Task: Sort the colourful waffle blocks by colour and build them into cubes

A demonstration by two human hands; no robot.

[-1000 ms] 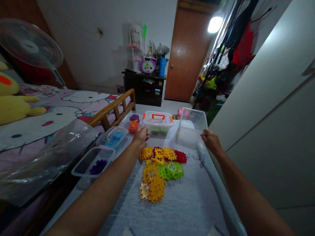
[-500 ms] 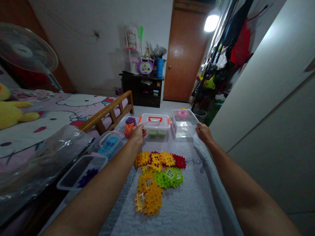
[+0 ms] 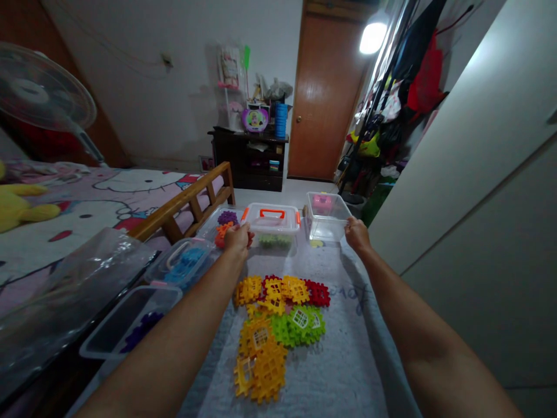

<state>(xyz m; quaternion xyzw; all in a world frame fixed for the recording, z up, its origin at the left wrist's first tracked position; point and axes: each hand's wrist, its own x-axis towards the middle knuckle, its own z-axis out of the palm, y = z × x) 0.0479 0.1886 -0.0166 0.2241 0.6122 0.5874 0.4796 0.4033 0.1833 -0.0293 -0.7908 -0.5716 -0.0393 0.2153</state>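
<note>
- Right hand (image 3: 357, 233): fingers closed on the near right corner of the clear open box (image 3: 326, 229), at rim height.
- Left hand (image 3: 238, 235): fingers curled, just beside the left end of the lidded box (image 3: 282, 223). Can't tell if they touch it or grip anything.
- Clear open box: right of the lidded box, at the far end of the grey-blue sheet (image 3: 339, 371). Can't tell if its base is fully down. A pink item (image 3: 322, 201) shows through its wall.
- Lidded box: clear, white lid, orange handle and end clips, green pieces inside.
- Left of the left hand: orange pieces (image 3: 221, 233) with purple pieces (image 3: 227, 217) behind, both in a clear container.
- Nearer, same side: blue pieces (image 3: 187, 262) in a second clear container, then dark purple pieces (image 3: 140, 332) in a third, partly hidden by the left forearm.
- Between the forearms, on the sheet: flat toothed pieces, overlapping. Yellow pieces (image 3: 270, 366) nearest and again at the back, bright green pieces (image 3: 290, 330) mid-right, red pieces (image 3: 318, 294) back right. Some have window grids.
- Further out, left: clear plastic bag (image 3: 91, 273), wooden rail (image 3: 195, 200), patterned bed (image 3: 100, 215), fan (image 3: 47, 87).
- Far side: dark cabinet (image 3: 230, 162), brown door (image 3: 322, 87).
- Right: pale panel (image 3: 470, 145).
</note>
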